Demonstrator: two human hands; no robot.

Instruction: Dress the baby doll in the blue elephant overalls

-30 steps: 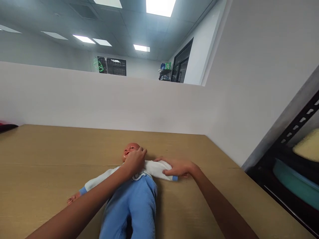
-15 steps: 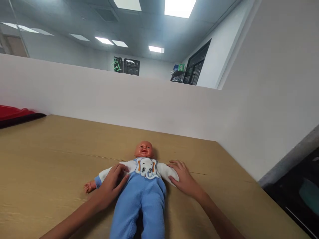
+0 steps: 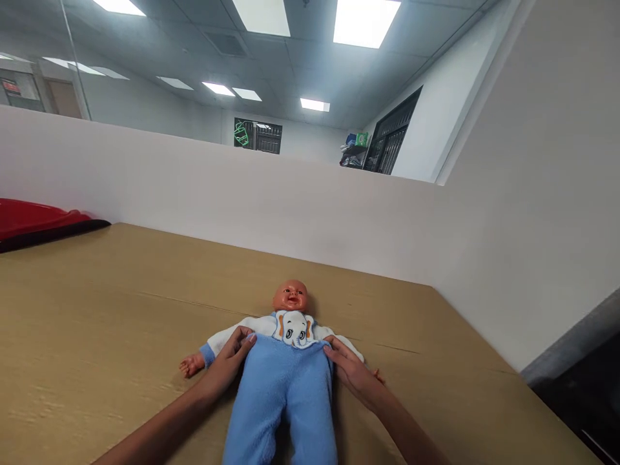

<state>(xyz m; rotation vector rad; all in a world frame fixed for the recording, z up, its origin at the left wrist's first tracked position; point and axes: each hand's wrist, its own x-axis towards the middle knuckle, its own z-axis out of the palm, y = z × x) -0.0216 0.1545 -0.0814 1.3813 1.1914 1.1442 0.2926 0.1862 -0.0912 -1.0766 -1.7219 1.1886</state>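
A baby doll [image 3: 290, 297] lies on its back, head toward the far wall. It wears a white long-sleeved top with an elephant face [image 3: 294, 328] on the chest and fluffy blue trousers [image 3: 285, 381]. My left hand [image 3: 237, 352] pinches the waistband at the left side, thumb on top. At the right side, my right hand [image 3: 346, 363] grips the same waistband between thumb and fingers. The doll's left-side arm stretches out past my left wrist, its plastic hand [image 3: 192, 365] showing. The other doll hand [image 3: 378, 376] is mostly hidden behind my right hand. Its feet are out of view.
The doll rests on a brown tabletop [image 3: 145, 336]. A low white wall [image 3: 271, 213] runs along the far edge, and another wall [image 3: 513, 194] rises on the right. A red object with a dark edge [image 3: 43, 219] lies at the far left.
My hands have moved from the doll's sleeves to the trouser waistband and closed on it. The waistband now sits spread wider across the belly. The camera view has shifted slightly.
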